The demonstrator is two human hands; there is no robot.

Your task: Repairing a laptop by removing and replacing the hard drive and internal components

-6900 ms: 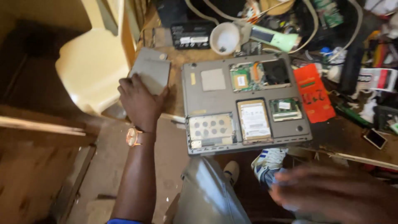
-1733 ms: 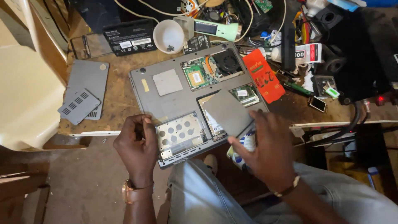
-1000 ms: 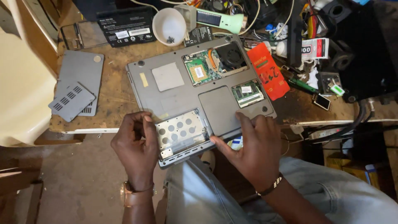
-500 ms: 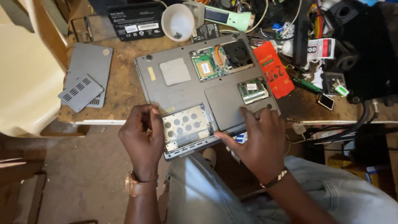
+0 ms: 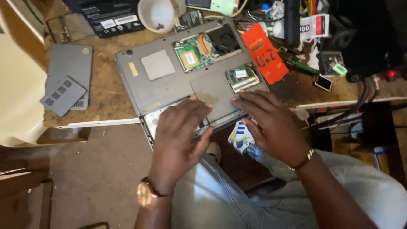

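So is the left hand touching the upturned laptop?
Touching. The head view shows the left hand lying flat on the laptop at its near edge, fingers pressed on the grey panel.

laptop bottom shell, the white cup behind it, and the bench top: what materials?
Laptop shell: looks like matte grey moulded plastic, scuffed, with cut-outs showing green boards; painted metal can't be ruled out. White cup: probably smooth plastic, thin rim, even sheen. Bench top: seemingly bare wood or board, brown, scratched and dusty.
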